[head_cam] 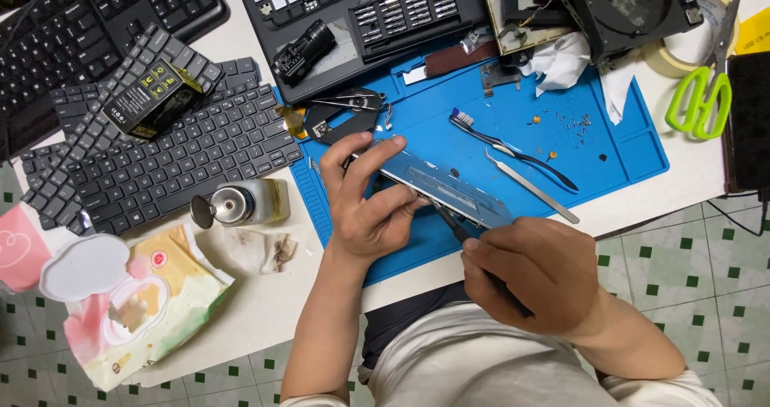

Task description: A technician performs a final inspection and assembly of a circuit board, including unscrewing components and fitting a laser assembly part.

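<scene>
Fingers: left hand (pixel 365 206) pinches the long silver metal part (pixel 441 189); right hand (pixel 533 275) wraps a thin black tool (pixel 449 218).
Where: part sits tilted above the blue mat (pixel 618 146) on the desk (pixel 249 295).
Feel: looks light, stiff, thin; best gripped by its edges.
Near: toothbrush (pixel 497 138), tweezers (pixel 533 186).

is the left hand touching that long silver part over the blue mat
Touching. The head view shows the left hand wrapped around the near end of the long silver part, thumb and fingers pressed against it.
</scene>
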